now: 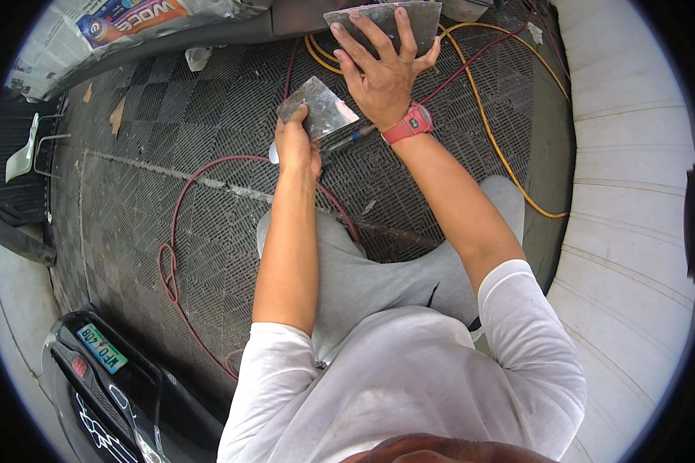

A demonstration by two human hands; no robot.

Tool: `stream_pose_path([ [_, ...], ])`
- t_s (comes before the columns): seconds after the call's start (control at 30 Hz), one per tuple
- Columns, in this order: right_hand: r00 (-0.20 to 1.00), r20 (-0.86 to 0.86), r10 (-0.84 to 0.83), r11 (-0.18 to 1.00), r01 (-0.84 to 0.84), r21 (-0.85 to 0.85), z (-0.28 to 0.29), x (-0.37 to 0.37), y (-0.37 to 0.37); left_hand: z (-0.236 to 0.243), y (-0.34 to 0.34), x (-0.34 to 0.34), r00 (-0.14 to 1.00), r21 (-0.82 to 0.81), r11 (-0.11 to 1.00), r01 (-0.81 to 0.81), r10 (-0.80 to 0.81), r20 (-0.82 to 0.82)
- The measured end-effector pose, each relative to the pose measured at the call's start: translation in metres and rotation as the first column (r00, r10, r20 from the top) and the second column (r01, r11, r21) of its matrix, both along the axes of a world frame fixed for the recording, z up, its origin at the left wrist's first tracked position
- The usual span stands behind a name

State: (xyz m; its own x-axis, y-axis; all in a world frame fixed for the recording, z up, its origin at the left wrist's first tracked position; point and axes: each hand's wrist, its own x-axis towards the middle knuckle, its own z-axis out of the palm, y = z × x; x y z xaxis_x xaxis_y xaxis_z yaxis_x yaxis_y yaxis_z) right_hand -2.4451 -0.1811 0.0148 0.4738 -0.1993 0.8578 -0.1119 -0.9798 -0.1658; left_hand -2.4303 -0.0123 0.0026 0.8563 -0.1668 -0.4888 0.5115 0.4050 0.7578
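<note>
My left hand (pixel 296 137) is closed on a thin square metal plate (pixel 324 106), thumb on top, with pink residue along the plate's right edge. My right hand (pixel 382 73), with a red watch on its wrist, grips a darker rectangular plate (pixel 428 19) at the top of the view, fingers splayed across its face and thumb at its side. That plate is close to a dark curved panel (pixel 282 21) covered partly with newspaper (pixel 54 58); whether they touch I cannot tell. A tool with a blue fitting (pixel 354 136) shows below, between my hands.
Red hose (pixel 179 208) and yellow hose (pixel 480 116) loop over the black grid mat (pixel 139 255). A black plastic piece with a plate (pixel 150 401) stands lower left, a pale chair (pixel 23 154) at far left. A ribbed white surface (pixel 625 231) lines the right, beside my legs.
</note>
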Motion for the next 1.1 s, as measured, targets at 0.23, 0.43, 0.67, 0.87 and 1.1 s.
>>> stream_pose_path([
  [0.23, 0.999, 0.036, 0.01, 1.0, -0.01, 0.004, -0.001, -0.002, 0.0, -0.014, 0.003, 0.008, 1.0, -0.012, 1.0, 0.012, -0.011, 0.024],
  [0.43, 1.0, 0.013, 0.003, 1.0, -0.002, -0.025, 0.0, 0.003, -0.003, -0.014, 0.002, 0.008, 0.999, -0.022, 1.0, 0.011, -0.011, 0.035],
  [0.67, 0.999, 0.044, 0.004, 1.0, -0.003, -0.028, 0.0, 0.003, -0.004, -0.014, 0.0, 0.008, 1.0, -0.015, 1.0, 0.004, -0.003, 0.03],
  [0.87, 0.998, 0.056, -0.01, 0.998, 0.014, -0.064, -0.005, 0.003, -0.008, -0.008, -0.001, 0.005, 0.999, 0.015, 0.999, 0.035, -0.035, 0.011],
  [1.1, 1.0, 0.02, -0.011, 1.0, 0.011, -0.019, 0.007, -0.002, 0.002, -0.01, -0.003, 0.006, 1.0, -0.013, 1.0, 0.017, -0.017, 0.022],
])
